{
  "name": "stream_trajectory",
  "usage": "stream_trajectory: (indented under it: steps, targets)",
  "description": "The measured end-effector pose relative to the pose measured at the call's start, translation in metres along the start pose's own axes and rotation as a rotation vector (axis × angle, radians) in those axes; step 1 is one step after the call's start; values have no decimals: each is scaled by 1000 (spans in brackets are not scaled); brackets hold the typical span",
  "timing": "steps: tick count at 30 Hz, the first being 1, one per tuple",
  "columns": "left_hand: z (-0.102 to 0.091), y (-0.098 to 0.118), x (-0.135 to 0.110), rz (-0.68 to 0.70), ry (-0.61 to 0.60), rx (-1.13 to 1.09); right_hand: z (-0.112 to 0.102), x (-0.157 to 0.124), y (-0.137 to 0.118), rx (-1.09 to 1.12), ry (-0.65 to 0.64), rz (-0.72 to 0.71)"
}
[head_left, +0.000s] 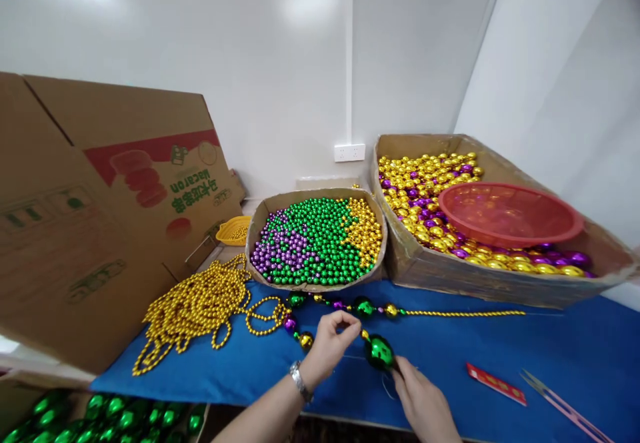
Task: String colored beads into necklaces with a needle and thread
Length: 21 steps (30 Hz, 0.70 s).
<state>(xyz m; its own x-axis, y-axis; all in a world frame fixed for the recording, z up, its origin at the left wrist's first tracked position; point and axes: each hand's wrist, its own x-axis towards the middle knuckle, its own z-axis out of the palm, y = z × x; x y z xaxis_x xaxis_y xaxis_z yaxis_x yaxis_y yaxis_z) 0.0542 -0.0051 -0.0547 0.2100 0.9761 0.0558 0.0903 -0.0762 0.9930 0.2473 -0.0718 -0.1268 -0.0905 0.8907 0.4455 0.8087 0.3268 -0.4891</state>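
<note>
My left hand, a metal watch on its wrist, is closed in a pinch at the bead strand, beside a small gold bead. My right hand grips the lower end of a large shiny green bead; its fingertips are partly hidden behind the bead. A thin loose thread curls below that bead. Behind my hands the strand runs across the blue cloth, with a purple bead, a gold bead, another green bead and a row of small gold beads.
A carton tray of purple, green and gold beads stands ahead. Right of it, a larger carton holds gold and purple beads and a red basin. Gold chains lie left. A red packet and pink-handled tweezers lie right.
</note>
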Motion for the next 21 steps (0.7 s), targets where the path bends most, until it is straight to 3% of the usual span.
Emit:
stream_trajectory:
  steps: [2,6,11,15,18,21]
  targets:
    - [-3,15,0,130,15,106,-8,7,0,-18,18,-6]
    - [-5,67,2,360,-11,191,-30,36,-22,94,58,-48]
    - [-8,110,5,439,-23,115,-45,67,-55,380,-82,-33]
    - [-23,113,5,365,21,51,-62,81,-63,438,-102,-42]
    - [-26,99,-2,338,59,74,-81,91,-69,473,-78,20]
    - [-11,70,-13,412,-116,263,-97,97,-81,590,-82,95]
